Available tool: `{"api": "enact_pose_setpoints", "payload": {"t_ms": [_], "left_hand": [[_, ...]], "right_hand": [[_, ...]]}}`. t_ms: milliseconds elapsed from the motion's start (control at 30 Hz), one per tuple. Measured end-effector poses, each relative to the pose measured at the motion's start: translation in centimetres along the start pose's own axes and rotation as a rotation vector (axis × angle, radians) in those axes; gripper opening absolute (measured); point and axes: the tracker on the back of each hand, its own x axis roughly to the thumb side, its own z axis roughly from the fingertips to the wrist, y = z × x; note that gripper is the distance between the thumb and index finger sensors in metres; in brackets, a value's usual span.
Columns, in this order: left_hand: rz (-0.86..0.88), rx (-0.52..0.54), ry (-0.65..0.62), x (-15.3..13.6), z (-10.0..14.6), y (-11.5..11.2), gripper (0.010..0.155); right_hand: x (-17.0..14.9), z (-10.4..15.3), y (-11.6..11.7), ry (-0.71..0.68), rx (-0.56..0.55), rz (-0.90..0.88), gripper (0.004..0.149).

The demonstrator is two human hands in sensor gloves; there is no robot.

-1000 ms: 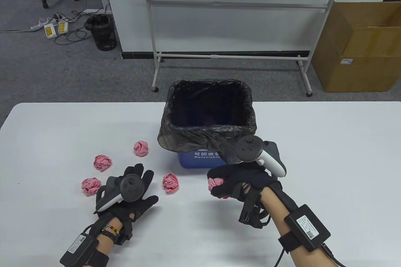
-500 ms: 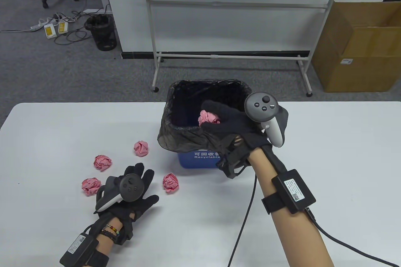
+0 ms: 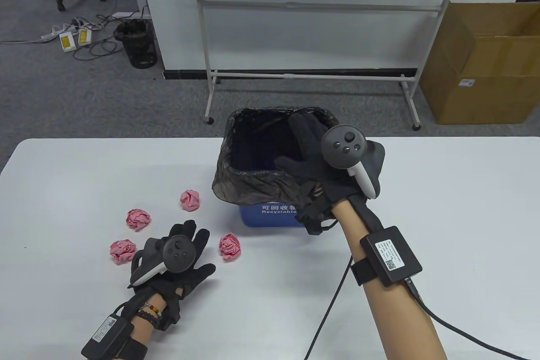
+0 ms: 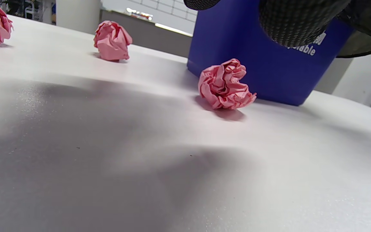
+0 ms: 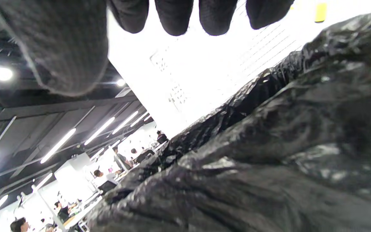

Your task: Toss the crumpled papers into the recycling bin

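A blue recycling bin [image 3: 265, 212] lined with a black bag [image 3: 236, 178] stands mid-table. My right hand [image 3: 301, 149] is over the bin's mouth, fingers spread and empty; its fingers [image 5: 175, 16] hang above the bag [image 5: 269, 145] in the right wrist view. My left hand [image 3: 185, 250] rests flat and open on the table. Several pink crumpled papers lie on the table: one [image 3: 230, 246] right of the left hand, one [image 3: 122, 250] to its left, two farther back [image 3: 138, 219] [image 3: 190, 199]. The nearest paper [image 4: 224, 85] shows before the bin [image 4: 253, 51] in the left wrist view.
The white table [image 3: 443, 191] ends just behind the bin. On the floor beyond stand a whiteboard stand [image 3: 312, 75], a cardboard box [image 3: 485, 64] at right and a small black bin [image 3: 137, 43] at left. My right arm's cable [image 3: 333, 305] trails over the table.
My right hand lifted a pink paper from the table to over the bin, then opened; the paper is no longer in the hand. The left hand stayed put.
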Motion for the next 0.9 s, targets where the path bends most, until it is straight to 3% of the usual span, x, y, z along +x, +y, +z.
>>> {"api": "enact_pose_setpoints", "payload": {"t_ms": [533,900], "left_hand": [[0.001,0.002,-0.004,0.1,0.0,-0.1,0.085],[0.003,0.004,-0.011,0.2,-0.1,-0.1,0.085]], "right_hand": [[0.7,6.5,3.2,-0.145,0.112,0.163,0.088],[-1.2,10.5,7.6,-0.173,0.208,0.237,0.088]]}}
